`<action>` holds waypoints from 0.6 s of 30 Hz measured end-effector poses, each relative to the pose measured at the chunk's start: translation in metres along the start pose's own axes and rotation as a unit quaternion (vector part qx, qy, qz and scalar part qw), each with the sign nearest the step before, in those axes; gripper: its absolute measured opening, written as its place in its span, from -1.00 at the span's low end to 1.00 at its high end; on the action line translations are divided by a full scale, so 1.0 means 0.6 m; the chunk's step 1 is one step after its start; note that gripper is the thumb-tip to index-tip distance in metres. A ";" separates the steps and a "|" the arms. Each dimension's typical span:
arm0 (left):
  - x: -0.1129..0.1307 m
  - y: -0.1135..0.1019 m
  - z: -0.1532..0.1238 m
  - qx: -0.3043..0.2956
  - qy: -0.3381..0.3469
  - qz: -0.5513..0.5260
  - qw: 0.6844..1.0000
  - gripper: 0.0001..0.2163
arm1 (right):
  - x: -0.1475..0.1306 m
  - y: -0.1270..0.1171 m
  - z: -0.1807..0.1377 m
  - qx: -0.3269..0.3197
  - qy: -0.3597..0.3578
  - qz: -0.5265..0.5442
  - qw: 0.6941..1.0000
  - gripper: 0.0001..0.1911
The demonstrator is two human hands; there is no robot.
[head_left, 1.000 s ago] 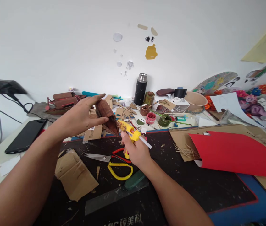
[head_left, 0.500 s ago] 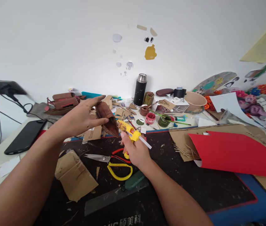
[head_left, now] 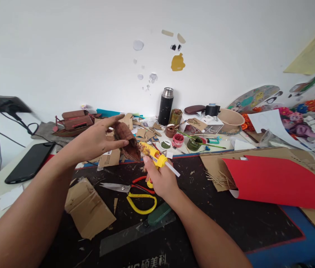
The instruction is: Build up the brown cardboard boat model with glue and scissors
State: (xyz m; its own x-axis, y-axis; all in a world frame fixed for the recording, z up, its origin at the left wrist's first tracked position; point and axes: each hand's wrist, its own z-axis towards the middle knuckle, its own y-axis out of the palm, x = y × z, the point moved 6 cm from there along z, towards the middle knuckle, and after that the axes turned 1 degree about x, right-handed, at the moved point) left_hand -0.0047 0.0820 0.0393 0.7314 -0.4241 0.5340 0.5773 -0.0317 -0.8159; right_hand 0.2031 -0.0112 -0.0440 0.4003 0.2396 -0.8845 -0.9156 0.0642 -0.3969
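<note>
My left hand point(head_left: 97, 139) is closed on a small brown model boat point(head_left: 128, 143), holding it tilted above the table, pointed end down to the right. In my right hand point(head_left: 161, 178) is a yellow hot glue gun point(head_left: 150, 152), a white glue stick jutting from its back. The gun's front end lies close beside the boat; whether the nozzle touches it is hidden. Below the hands, scissors point(head_left: 135, 191) with red and yellow handles lie on the black mat point(head_left: 216, 219). A green utility knife point(head_left: 159, 214) rests near my right wrist, and a cardboard piece point(head_left: 90, 208) sits under my left forearm.
A larger brown model boat point(head_left: 76, 124) stands back left, behind a black phone point(head_left: 30, 162). Paint jars point(head_left: 178, 140), a black thermos point(head_left: 165, 106) and cardboard scraps line the wall. Red paper point(head_left: 277, 182) and thin sticks point(head_left: 221, 179) lie at the right.
</note>
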 end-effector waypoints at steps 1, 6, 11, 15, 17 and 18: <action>0.001 0.000 0.000 0.002 0.000 -0.005 1.000 -0.06 | 0.001 0.000 0.000 -0.002 0.003 0.002 1.000 -0.45; 0.002 -0.002 -0.002 0.006 -0.003 -0.012 1.000 -0.09 | 0.001 0.001 0.000 -0.011 0.005 0.000 1.000 -0.49; 0.006 -0.006 0.000 0.002 -0.012 -0.013 1.000 -0.06 | -0.006 -0.001 0.001 -0.007 -0.001 -0.007 1.000 -0.47; 0.008 -0.009 0.000 0.009 -0.009 -0.001 1.000 -0.06 | -0.006 -0.001 0.001 -0.003 -0.004 -0.009 1.000 -0.45; 0.007 -0.010 0.000 0.013 -0.008 0.006 1.000 -0.08 | -0.004 0.001 0.000 -0.006 -0.003 -0.010 1.000 -0.45; 0.006 -0.010 0.000 0.014 -0.008 0.007 1.000 -0.09 | -0.002 0.002 0.000 -0.009 -0.001 -0.010 1.000 -0.45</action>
State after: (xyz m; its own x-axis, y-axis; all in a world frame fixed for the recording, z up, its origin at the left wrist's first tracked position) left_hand -0.0056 0.0806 0.0462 0.7445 -0.4098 0.5270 0.5773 -0.0011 -0.8165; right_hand 0.2016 -0.0113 -0.0431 0.4192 0.2401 -0.8756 -0.9063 0.0525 -0.4194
